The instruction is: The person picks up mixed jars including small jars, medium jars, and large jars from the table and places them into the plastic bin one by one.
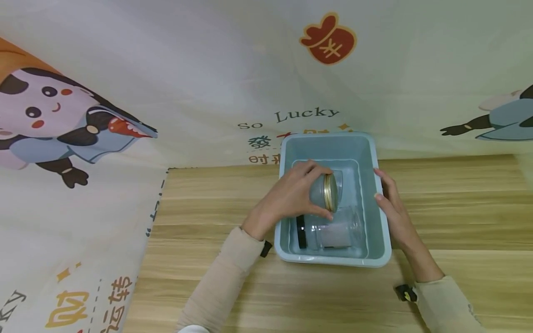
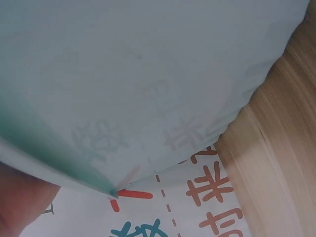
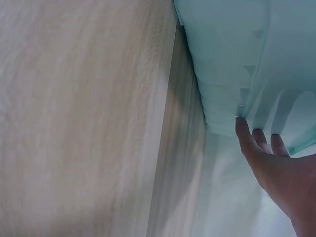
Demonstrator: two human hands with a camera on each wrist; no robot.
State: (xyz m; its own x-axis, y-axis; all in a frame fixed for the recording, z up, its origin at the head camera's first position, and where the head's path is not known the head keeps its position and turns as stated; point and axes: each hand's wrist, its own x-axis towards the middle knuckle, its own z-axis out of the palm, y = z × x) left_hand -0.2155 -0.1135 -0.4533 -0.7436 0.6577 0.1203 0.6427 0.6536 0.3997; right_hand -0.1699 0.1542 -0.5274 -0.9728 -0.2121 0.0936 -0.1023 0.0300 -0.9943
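My left hand [image 1: 291, 192] reaches over a light blue plastic basin [image 1: 333, 262] and grips a clear jar with a gold lid [image 1: 330, 193]. The jar lies on its side in the grasp, lid facing right. Below it in the basin lies a clear jar [image 1: 339, 231], with a black lid [image 1: 301, 232] at the left end. Part of another clear container [image 1: 339, 179] shows behind the gold-lidded jar. My right hand [image 1: 397, 217] holds the basin's right side, thumb at the rim. In the right wrist view, its fingers [image 3: 245, 133] press the outer wall under the rim.
The basin stands on a wood-grain table [image 1: 208, 208], against a printed cloth [image 1: 208, 92] that hangs behind. The cloth also covers the left side. In the left wrist view the basin's outer wall [image 2: 123, 74] fills most of the picture.
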